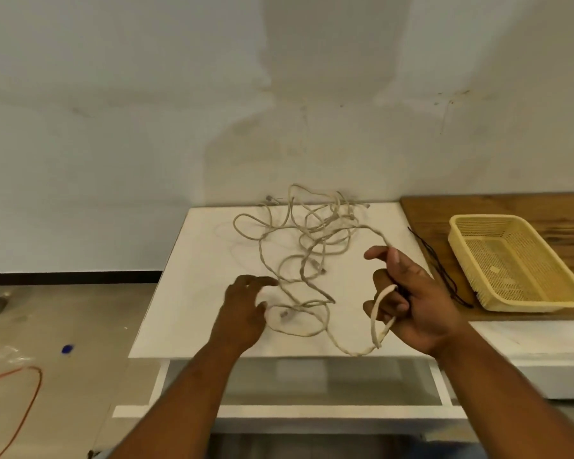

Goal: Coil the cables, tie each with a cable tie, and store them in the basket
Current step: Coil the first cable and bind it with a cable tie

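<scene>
Sprawling across the white table [186, 293], the pale cable [312, 246] lies in a loose tangle reaching the far edge, with the yellow basket [531, 301] on the wooden board [424, 210] at right. The right hand [415, 306] grips one small loop of that cable; the left hand [242, 313] hovers slack-fingered by the near strands, holding nothing. Best, I'd say, to shake snags free and feed equal turns; black ties [441, 270] wait beside the basket.

Single head view, near, facing forward and down on the table [193, 293]. Left hand [242, 313] and right hand [415, 306] at 6 o'clock; wall [113, 127] at 12, basket [527, 304] at 3, floor [63, 313] at 8.
</scene>
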